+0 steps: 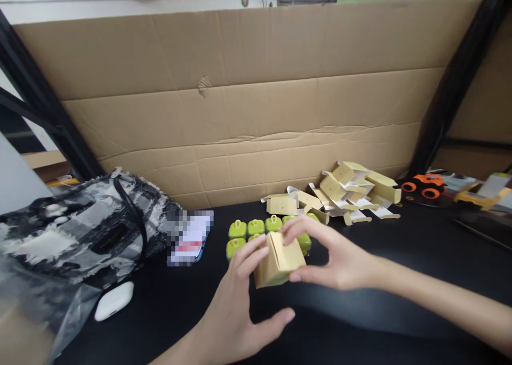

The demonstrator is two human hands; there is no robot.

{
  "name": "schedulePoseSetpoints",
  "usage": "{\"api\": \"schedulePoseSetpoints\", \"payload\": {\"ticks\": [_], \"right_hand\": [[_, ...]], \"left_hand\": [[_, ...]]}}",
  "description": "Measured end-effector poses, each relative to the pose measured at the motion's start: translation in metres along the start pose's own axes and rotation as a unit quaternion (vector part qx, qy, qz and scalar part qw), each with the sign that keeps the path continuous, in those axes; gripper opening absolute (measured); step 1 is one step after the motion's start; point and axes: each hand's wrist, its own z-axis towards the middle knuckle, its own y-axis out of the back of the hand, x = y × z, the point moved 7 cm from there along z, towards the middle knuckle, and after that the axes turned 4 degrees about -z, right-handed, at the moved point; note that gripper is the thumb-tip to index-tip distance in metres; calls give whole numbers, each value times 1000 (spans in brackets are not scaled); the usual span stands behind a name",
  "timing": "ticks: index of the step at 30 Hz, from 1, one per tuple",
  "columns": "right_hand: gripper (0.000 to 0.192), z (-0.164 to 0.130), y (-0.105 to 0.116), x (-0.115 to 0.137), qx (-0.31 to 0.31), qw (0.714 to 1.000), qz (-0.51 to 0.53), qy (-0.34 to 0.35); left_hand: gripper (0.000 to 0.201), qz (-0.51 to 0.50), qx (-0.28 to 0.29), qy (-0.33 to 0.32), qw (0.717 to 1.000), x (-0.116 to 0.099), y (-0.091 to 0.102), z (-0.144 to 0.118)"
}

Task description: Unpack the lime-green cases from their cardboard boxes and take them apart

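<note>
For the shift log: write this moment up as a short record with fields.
left hand: left hand fingertips on the near side of a small tan box
right hand: right hand pinches the box from above and the right
behind the box: green pieces in rows on the black table
further back: heap of folded tan boxes
left side: patterned bag, white mouse
far right: orange toy car

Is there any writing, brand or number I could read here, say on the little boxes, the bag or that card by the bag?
None can be read.
Card by the bag: blurred out, unreadable.
Dark patch on the patterned bag: too small to read.
Small tan box held between left hand and right hand: plain, no print visible.
Folded boxes behind: no print visible.
</note>
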Motion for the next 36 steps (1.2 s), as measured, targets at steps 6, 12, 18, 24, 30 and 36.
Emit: {"api": "schedulePoseSetpoints", "payload": {"ticks": [6, 12, 18, 24, 30, 36], "right_hand": [[27, -36, -26, -11, -32, 999, 19, -7], [23, -45, -27, 4, -92, 991, -87, 40], [21, -51, -17, 34, -80, 986, -9, 143], [22, -41, -18, 32, -21, 1000, 12, 18], [22, -38, -32, 34, 90, 956, -255, 116], [15, -37, -37, 12, 44, 968, -248, 16]], "left_hand": [[72, 18, 64, 34, 997, 2, -14, 0], [67, 2, 71, 40, 997, 7, -14, -2], [63, 22, 107, 121, 987, 15, -17, -1], [58, -44, 18, 9, 999, 5, -14, 1], [45, 16, 33, -89, 995, -3, -15, -1], [29, 91, 61, -124, 986, -13, -20, 0]]}}
